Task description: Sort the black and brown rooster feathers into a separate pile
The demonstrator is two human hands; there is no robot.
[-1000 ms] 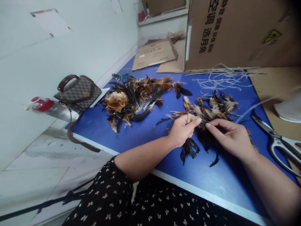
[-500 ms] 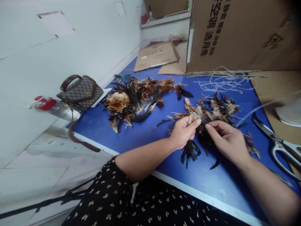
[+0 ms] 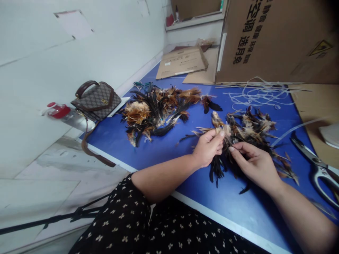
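My left hand [image 3: 207, 148] is closed round a small bunch of dark feathers [image 3: 216, 165], its pale quill ends poking out above the fingers. My right hand [image 3: 254, 162] sits just to the right, thumb and forefinger pinched together at the feathers beside that bunch; what they hold is too small to make out. Both hands work at the near edge of a loose heap of brown and black feathers [image 3: 251, 128] on the blue table [image 3: 169, 155].
A larger feather pile [image 3: 156, 109] lies to the left. A brown handbag [image 3: 96, 100] and a red-capped bottle [image 3: 67, 114] sit at the table's left corner. Scissors [image 3: 316, 167] lie at right, white strings [image 3: 259, 93] behind, and a big cardboard box [image 3: 278, 38] beyond.
The view has shifted slightly. My right hand has drawn a little nearer and lower beside the bunch; the left hand keeps its hold.
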